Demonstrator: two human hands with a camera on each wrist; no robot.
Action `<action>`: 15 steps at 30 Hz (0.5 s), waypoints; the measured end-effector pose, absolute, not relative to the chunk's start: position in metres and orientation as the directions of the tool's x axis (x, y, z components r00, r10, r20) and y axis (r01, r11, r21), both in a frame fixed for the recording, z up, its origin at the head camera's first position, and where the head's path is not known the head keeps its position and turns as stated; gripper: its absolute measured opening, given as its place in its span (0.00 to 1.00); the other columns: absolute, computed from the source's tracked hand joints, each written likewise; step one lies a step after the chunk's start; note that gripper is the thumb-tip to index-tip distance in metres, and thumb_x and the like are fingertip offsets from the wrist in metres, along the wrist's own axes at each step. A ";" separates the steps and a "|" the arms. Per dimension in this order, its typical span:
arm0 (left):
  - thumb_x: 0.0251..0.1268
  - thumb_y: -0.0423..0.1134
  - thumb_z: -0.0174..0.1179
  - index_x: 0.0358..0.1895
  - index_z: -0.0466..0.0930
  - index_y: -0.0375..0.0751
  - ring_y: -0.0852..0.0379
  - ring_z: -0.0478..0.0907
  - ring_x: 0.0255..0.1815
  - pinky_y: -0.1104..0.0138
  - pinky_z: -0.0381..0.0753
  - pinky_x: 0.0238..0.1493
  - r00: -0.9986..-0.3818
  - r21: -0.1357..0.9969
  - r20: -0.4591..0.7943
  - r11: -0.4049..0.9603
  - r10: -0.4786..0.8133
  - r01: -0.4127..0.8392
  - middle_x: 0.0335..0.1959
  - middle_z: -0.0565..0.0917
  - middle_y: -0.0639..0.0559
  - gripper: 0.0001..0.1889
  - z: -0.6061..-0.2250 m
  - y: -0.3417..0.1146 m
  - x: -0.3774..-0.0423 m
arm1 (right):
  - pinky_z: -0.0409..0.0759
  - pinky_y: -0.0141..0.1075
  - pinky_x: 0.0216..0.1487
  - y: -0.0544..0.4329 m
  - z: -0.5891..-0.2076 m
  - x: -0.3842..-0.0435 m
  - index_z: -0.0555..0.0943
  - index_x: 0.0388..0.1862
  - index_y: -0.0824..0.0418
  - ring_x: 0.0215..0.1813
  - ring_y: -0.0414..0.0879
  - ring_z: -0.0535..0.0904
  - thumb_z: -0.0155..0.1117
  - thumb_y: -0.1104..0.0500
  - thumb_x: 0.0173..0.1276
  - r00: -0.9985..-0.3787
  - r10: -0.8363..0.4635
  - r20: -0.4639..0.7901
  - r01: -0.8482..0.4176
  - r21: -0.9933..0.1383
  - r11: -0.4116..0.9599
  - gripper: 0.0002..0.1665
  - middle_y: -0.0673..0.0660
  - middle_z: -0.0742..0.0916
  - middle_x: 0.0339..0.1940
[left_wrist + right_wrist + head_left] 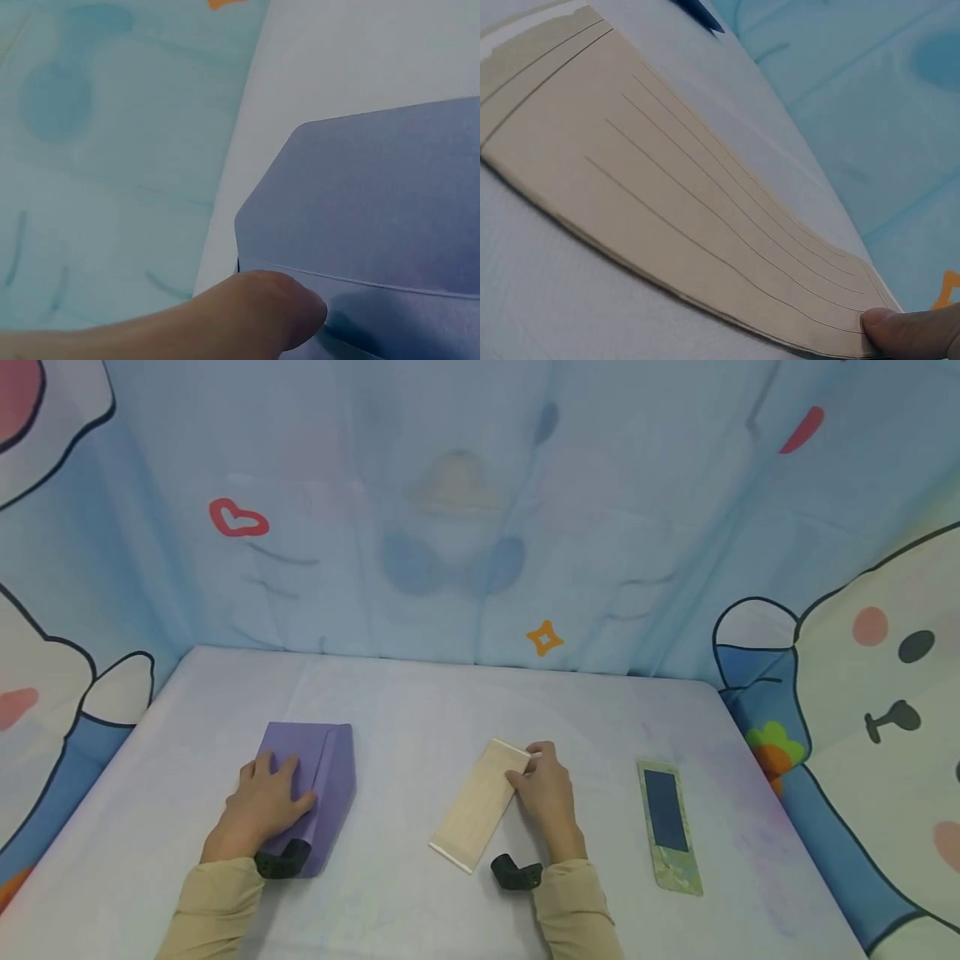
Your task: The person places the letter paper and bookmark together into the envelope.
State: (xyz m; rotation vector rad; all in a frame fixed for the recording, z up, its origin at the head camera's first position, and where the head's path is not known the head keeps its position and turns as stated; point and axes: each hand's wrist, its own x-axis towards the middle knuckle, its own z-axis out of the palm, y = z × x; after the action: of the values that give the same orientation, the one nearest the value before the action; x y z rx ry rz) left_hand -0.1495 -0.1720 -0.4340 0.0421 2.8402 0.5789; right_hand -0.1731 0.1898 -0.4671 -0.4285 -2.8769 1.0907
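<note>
Left hand (261,803): fingers spread and relaxed, resting on the purple envelope (339,797) at the left of the tabletop (390,918), with the thumb beside the flap fold; no grip is evident. Right hand (548,793): thumb and fingers nearly closed, pinching the far right corner of the cream card (480,806), which lies slantwise near the middle, well apart from the envelope. Whether the pinched end is lifted cannot be determined. A green card (677,870) with a dark panel (666,811) lies at the right, untouched. Progress, as judged: the flap (367,199) is folded out and the cream card has been taken in hand. Outstanding: the flap is not closed, both cards lie outside the envelope, and the green card is not yet handled. Envelope contents, if any, are not visible.
</note>
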 end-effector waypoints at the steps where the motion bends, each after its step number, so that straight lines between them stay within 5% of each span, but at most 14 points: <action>1: 0.60 0.48 0.54 0.69 0.57 0.26 0.21 0.46 0.66 0.26 0.61 0.49 -0.971 0.388 -0.227 0.921 0.080 -0.014 0.67 0.49 0.19 0.38 -0.434 -0.172 -0.150 | 0.80 0.46 0.42 0.190 -0.467 -0.173 0.66 0.61 0.65 0.42 0.55 0.84 0.67 0.59 0.60 -0.961 0.269 -0.063 0.242 -0.662 0.710 0.32 0.66 0.86 0.46; 15: 0.57 0.47 0.57 0.67 0.61 0.27 0.23 0.47 0.67 0.28 0.64 0.49 -0.974 0.347 -0.205 0.938 0.093 0.016 0.67 0.52 0.20 0.38 -0.437 -0.165 -0.151 | 0.80 0.31 0.28 0.188 -0.466 -0.174 0.70 0.60 0.68 0.30 0.43 0.83 0.65 0.66 0.59 -0.960 0.272 -0.070 0.232 -0.744 0.627 0.29 0.66 0.84 0.43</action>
State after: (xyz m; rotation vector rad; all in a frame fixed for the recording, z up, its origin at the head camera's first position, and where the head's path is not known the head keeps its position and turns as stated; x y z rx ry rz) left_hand -0.1512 -0.1651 -0.4367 0.0816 2.8754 0.5129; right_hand -0.1740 0.1877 -0.4660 -0.4323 -2.7890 1.2638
